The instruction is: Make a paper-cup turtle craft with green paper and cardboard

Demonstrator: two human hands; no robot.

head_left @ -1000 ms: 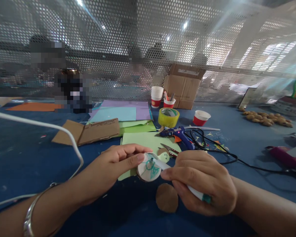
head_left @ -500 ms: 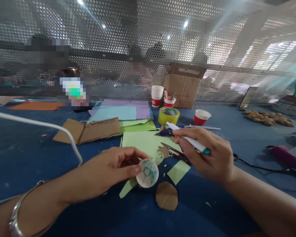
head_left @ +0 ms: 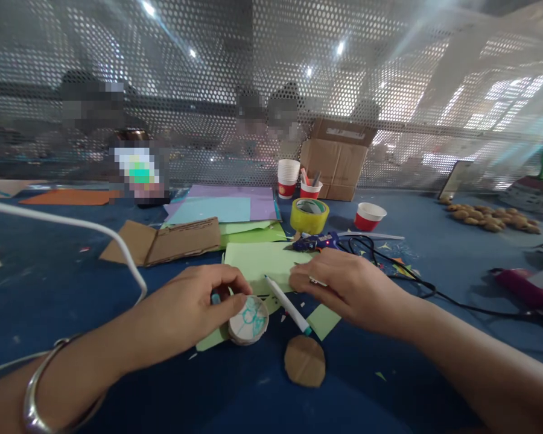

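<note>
My left hand is closed around the rim of a small white paper-cup base with teal lines drawn on it. A teal tip peeks out between its fingers. Light-green cut paper sticks out beneath the cup base. A white marker with a teal end lies loose between my hands. My right hand is down over light-green paper, fingers bent together where the dark-handled scissors lay; a small glint shows between them. What it grips is mostly hidden. A brown cardboard disc lies near me.
Behind my right hand lies a blue glue gun with a black cord. Yellow tape, a red-and-white cup and stacked cups stand farther back. Folded cardboard and a white cable are leftward.
My right hand has let go of the marker, which now lies on the table, and has moved left and down over the scissors. My left hand has shifted the cup base left.
</note>
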